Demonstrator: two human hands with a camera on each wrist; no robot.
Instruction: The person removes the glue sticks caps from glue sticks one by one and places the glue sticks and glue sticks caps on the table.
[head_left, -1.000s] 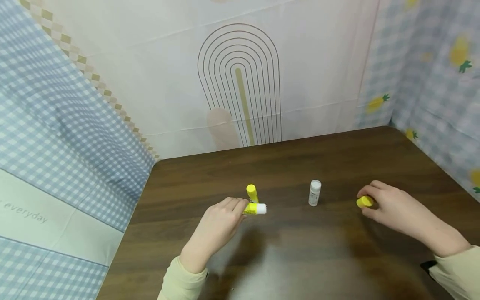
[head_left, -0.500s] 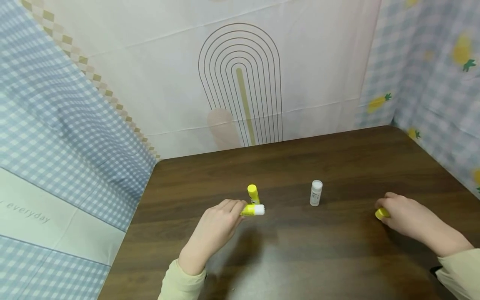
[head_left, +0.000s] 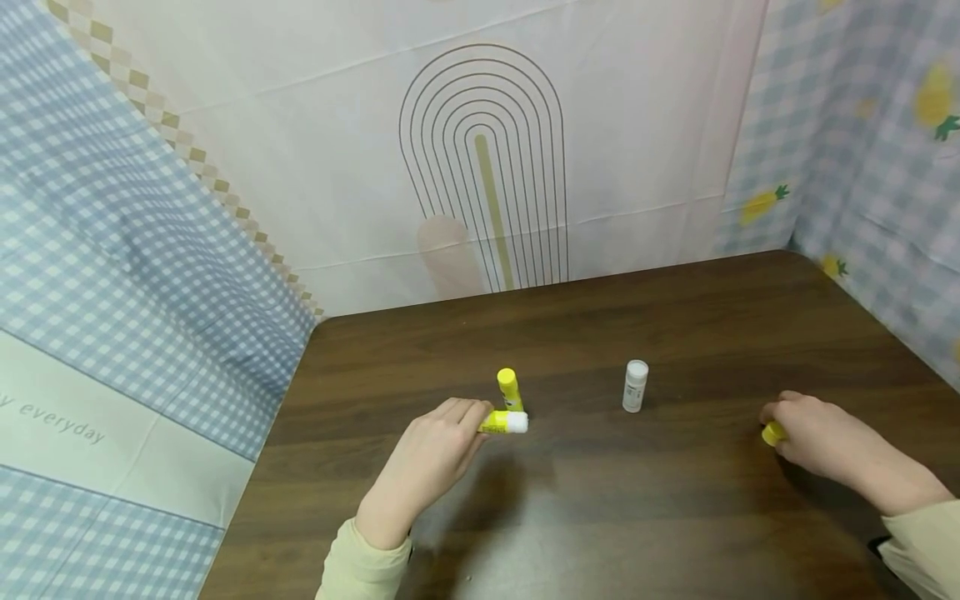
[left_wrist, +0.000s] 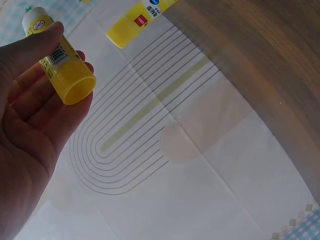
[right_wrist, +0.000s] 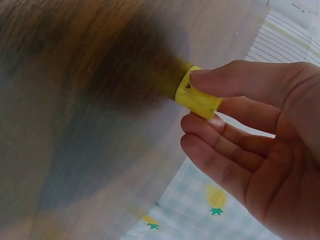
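Glue stick in hand (head_left: 507, 422): lying level just above the desk, white tip pointing right, near the middle of the desk — the left hand (head_left: 433, 461) has it pinched between thumb and fingers, and the left wrist view (left_wrist: 59, 62) shows the thumb laid along its yellow barrel.

Yellow cap (head_left: 772, 433): over by the desk's right edge, low to the wood — the right hand (head_left: 821, 440) grips it between thumb and forefinger; the right wrist view (right_wrist: 198, 96) shows the other fingers loose beneath it.

Hands: well apart, one mid-desk, one far right, both clamped on their pieces.

Second glue stick (head_left: 509, 388): standing upright, yellow cap on top, just behind the held one, towards the back edge; whether the two touch I can't tell.

White bottle (head_left: 634, 386): upright between the two hands, nearer the middle, touched by neither.

Desk (head_left: 675, 317): dark wood grain, its back edge against a pale backdrop (head_left: 483, 167) with an arch pattern, checked cloth on both sides.

Doing it well, as I judge it: keep a firm pinch on the small, easily dropped cap, and hold the stick level with its white tip clear of the wood and of the upright stick behind.
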